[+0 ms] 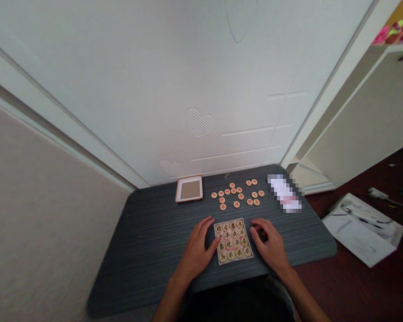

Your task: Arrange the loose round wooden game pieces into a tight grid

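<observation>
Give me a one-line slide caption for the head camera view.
Left hand and right hand flank a square tray of round wooden game pieces on a dark table.

The characters on the round pieces in the tray (233, 241) are being rendered too small to be read, and the red marks on the loose pieces (237, 195) beyond it likewise. The flat object (285, 192) at the table's far right is being blurred out into blocks — nothing of its face can be told. The tray's left edge is being covered by the left hand's (197, 250) thumb. Both forearms are being cut off by the bottom edge, and the bright objects (394, 32) on the shelf — by the right edge.
</observation>
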`<state>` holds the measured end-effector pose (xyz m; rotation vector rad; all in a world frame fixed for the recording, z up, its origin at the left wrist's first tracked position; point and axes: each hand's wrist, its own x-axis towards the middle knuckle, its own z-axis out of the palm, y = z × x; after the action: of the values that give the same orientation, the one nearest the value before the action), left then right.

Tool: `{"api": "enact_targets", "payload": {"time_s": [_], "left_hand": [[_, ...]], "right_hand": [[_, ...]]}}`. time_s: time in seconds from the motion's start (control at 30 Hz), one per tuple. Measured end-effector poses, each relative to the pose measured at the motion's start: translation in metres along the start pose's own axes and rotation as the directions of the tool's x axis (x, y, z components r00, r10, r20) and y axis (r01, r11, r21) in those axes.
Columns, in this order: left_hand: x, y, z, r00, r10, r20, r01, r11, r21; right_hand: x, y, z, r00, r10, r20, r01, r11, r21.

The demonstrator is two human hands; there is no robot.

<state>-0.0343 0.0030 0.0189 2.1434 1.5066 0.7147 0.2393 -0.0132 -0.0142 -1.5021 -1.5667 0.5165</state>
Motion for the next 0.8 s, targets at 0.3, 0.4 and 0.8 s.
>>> {"api": "enact_targets", "payload": {"time_s": [0.3,0.4,0.8], "left_hand": [[-0.008,0.008,0.009,0.982,0.102,0.157,-0.118,0.988,0.099],[-0.007,0.009,0.012,0.978,0.127,0.168,-0.150,0.980,0.132],[-0.007,0.012,0.014,0.979,0.130,0.156,-0.155,0.975,0.162]], "right_hand": [[0.006,-0.016,0.016,0.954,-0.203,0.222,0.223,0.972,-0.072],[0.008,-0.019,0.020,0.927,-0.241,0.287,0.285,0.950,-0.125],[0.005,-0.017,0.008,0.891,-0.182,0.417,0.269,0.950,-0.159]]}}
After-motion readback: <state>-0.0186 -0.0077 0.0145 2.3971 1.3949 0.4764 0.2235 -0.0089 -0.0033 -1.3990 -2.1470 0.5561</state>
